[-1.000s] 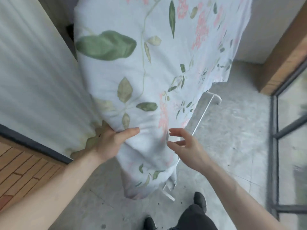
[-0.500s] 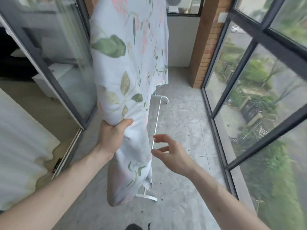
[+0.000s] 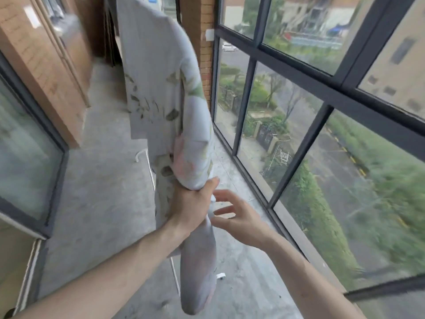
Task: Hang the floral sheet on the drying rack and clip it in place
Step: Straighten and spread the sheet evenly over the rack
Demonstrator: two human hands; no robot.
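The floral sheet (image 3: pixel 158 72), pale with green leaves and pink flowers, hangs from above the frame down the middle of the balcony. My left hand (image 3: pixel 192 203) grips a bunched fold of it low down, and a tail of cloth dangles below the fist. My right hand (image 3: pixel 239 217) hovers just right of the sheet with fingers spread, holding nothing. Of the white drying rack (image 3: pixel 150 169) only thin lower bars and a foot show behind the cloth. No clips are in view.
A tall dark-framed window wall (image 3: pixel 299 157) runs along the right, close to the sheet. A brick pillar (image 3: pixel 202 42) stands behind it. Glass sliding doors (image 3: pixel 34 157) and a wooden panel line the left. The grey concrete floor (image 3: pixel 103 192) lies between.
The view has swung to the right, toward the windows. My left hand has kept its grip and the sheet's end now twists round to the right. My right hand stays open beside it.
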